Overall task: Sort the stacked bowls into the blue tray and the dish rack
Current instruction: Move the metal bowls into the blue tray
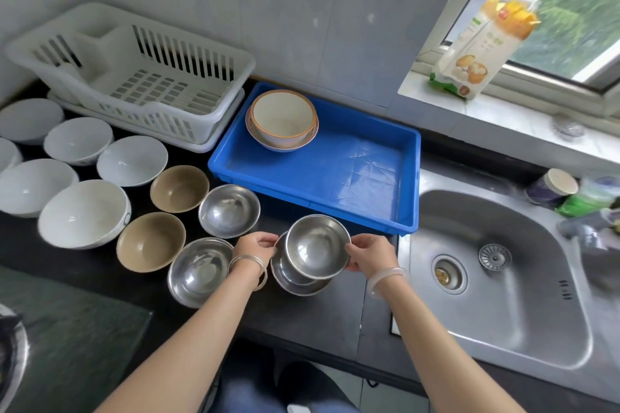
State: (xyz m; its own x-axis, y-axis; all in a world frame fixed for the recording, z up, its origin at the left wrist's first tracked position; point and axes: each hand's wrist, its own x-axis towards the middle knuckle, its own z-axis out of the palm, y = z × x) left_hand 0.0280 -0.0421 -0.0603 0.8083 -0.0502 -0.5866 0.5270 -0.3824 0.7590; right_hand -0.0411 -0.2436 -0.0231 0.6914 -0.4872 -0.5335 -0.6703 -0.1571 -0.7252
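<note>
Both hands hold a steel bowl (317, 246) by its rim, my left hand (255, 250) on its left side and my right hand (369, 255) on its right. It hovers tilted just above another steel bowl (295, 283) on the black counter. Two more steel bowls (229, 210) (199, 271) sit to the left. Beside them are two brown bowls (179, 188) (151, 241) and several white bowls (84, 213). The blue tray (362, 178) holds two nested cream bowls with orange rims (282, 119) at its far left. The white dish rack (134, 74) stands empty at the back left.
A steel sink (503, 278) lies right of the counter, with cups and a green item (583, 201) at its far edge. A food carton (479, 50) stands on the window sill. A stove's glass top (67, 339) fills the near left corner.
</note>
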